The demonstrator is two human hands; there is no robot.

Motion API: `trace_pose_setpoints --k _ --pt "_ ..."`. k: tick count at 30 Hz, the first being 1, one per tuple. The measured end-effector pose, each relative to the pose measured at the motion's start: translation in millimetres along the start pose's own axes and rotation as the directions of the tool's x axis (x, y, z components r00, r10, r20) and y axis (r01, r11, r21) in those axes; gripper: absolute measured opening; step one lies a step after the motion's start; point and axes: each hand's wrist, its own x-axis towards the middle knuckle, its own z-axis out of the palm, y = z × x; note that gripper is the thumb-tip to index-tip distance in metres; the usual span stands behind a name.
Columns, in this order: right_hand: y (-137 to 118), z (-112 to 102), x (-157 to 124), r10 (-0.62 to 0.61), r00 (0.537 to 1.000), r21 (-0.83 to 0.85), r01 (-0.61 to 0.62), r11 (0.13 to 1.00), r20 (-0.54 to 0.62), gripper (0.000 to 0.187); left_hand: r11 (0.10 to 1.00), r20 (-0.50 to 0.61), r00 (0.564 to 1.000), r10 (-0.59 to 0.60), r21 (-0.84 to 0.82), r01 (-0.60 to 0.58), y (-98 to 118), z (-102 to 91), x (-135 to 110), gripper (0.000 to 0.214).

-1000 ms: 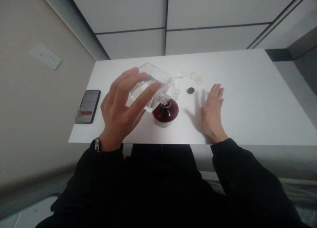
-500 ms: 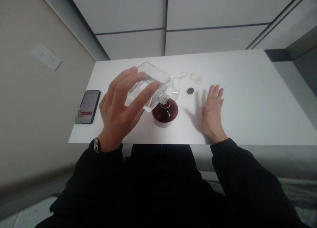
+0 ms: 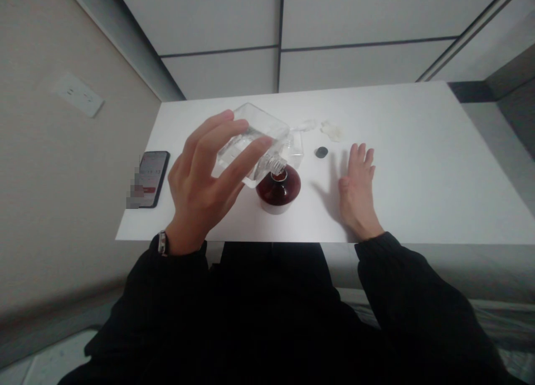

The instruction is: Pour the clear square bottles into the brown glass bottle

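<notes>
Okay, near to far, with clock directions taken from the red bottle and 12 toward the far table edge. The left hand (image 3: 200, 190), watch (image 3: 162, 243) on its wrist, is clamped around a clear square bottle (image 3: 251, 142), fingers and thumb slightly apart along its side. That bottle is tilted, neck down, right over the mouth of a dark red round bottle (image 3: 278, 191), which stands upright on a white table (image 3: 418, 206). The neck looks to be at the mouth, maybe touching; hard to tell, and no flow is clearly visible. The right hand (image 3: 357, 193) lies palm down at 3 o'clock, fingers slightly apart, holding nothing. A smartphone (image 3: 152, 173) lies at 9 o'clock near the table's left edge. Farther off, a clear plastic piece (image 3: 295, 151) sits at 12 o'clock, a small black cap (image 3: 321, 152) at 1 o'clock, and whitish scraps (image 3: 332, 130) beyond it.
</notes>
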Motion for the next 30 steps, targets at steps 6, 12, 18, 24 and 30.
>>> trace_pose_setpoints --k 6,12,18,24,30 --pt "-1.2 0.0 -0.4 0.006 1.0 -0.011 -0.006 1.0 0.008 0.099 0.995 -0.044 0.997 0.057 0.086 -0.053 -0.2 0.2 0.2 0.052" --pt "-0.3 0.1 -0.3 0.012 1.0 -0.002 -0.012 1.0 0.011 0.097 0.993 -0.039 0.996 0.08 0.093 -0.076 -1.3 0.1 0.1 0.054" --pt "-0.2 0.5 -0.1 0.017 1.0 0.004 -0.017 1.0 0.004 0.095 0.998 -0.016 0.999 0.051 0.048 -0.05 -1.4 0.0 -0.2 0.054" --pt "-1.4 -0.5 -0.3 0.029 0.999 -0.003 -0.029 1.0 0.023 0.096 0.992 -0.03 0.996 0.083 0.095 -0.08 -2.5 -0.1 -0.4 0.056" --pt "-2.5 -1.0 0.6 0.04 0.999 0.012 -0.04 0.999 0.028 0.099 0.995 -0.029 0.997 0.073 0.073 -0.071 -1.6 0.2 -0.2 0.055"
